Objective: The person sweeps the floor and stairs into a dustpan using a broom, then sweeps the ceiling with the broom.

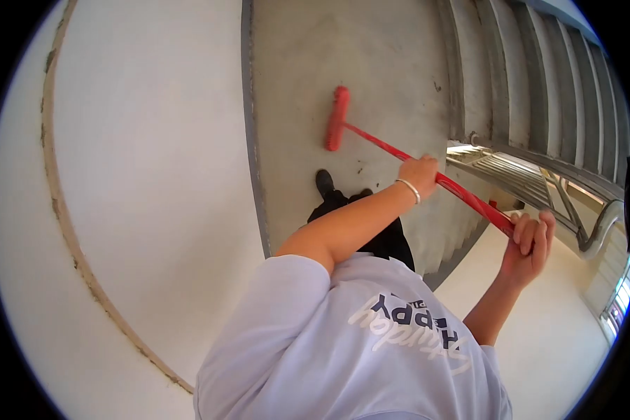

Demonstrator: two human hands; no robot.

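A red broom (462,194) slants across the view, its bristled head (337,119) resting on the grey floor ahead of my feet. My left hand (418,176), with a light bracelet at the wrist, is wrapped round the middle of the handle. Higher up, near the handle's top end, my right hand (532,240) closes on it with the fingers curled. The broom head looks slightly blurred. A few dark bits of debris (360,168) lie on the floor between the head and my left hand.
Concrete steps (518,77) rise at the upper right, with a metal railing (600,227) beside them. More steps (460,243) go down at my right. A white wall (147,154) with a dark skirting strip (250,140) runs along my left. My black shoe (324,183) stands on the landing.
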